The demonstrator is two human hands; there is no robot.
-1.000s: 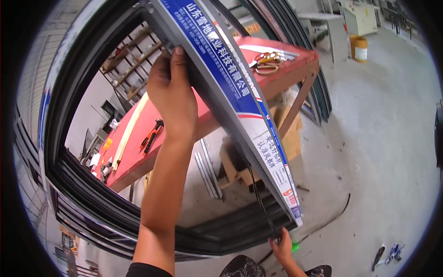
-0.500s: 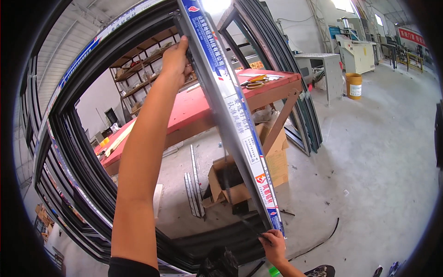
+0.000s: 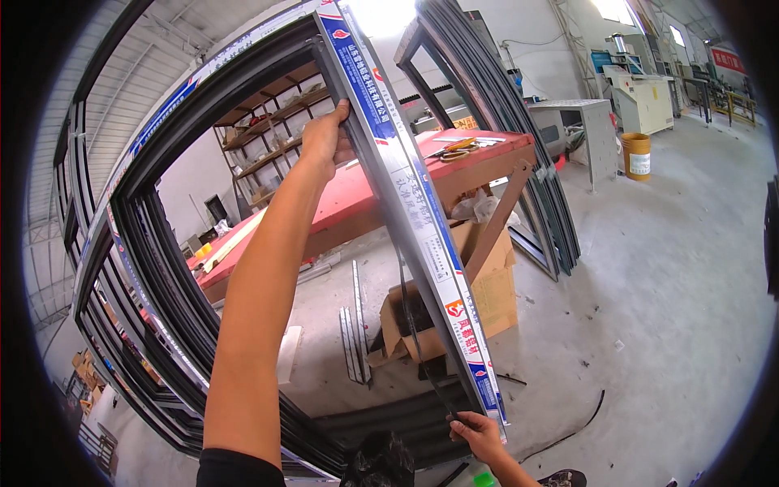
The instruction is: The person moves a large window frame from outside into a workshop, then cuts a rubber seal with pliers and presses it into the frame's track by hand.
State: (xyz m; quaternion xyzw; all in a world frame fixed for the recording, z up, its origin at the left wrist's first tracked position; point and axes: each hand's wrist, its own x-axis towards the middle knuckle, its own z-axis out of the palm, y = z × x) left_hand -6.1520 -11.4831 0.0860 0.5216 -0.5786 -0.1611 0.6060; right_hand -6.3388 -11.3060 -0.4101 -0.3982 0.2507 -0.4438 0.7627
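A tall dark window frame (image 3: 415,243) stands tilted before me, its face covered with blue-and-white protective film. High on its right upright, my left hand (image 3: 326,144) is closed at the inner edge, thumb pressed against it and the other fingers curled. Low by the same upright, my right hand (image 3: 477,434) pinches a thin black rubber sealing strip (image 3: 411,325). The strip hangs in a loose curve along the inside of the upright down to my right fingers. Whether its upper part sits in the frame's groove beneath my left thumb is hard to see.
More dark frames (image 3: 154,268) stack at the left. Behind the opening is a red-topped workbench (image 3: 349,203) with pliers (image 3: 461,147). An open cardboard box (image 3: 491,300) and metal profiles (image 3: 354,341) lie below. Another black strip (image 3: 580,430) trails across the floor; a yellow bucket (image 3: 638,157) stands farther right.
My left hand has slid a little down the upright. My right hand still pinches the sealing strip, slightly lower. The whole view has shifted somewhat.
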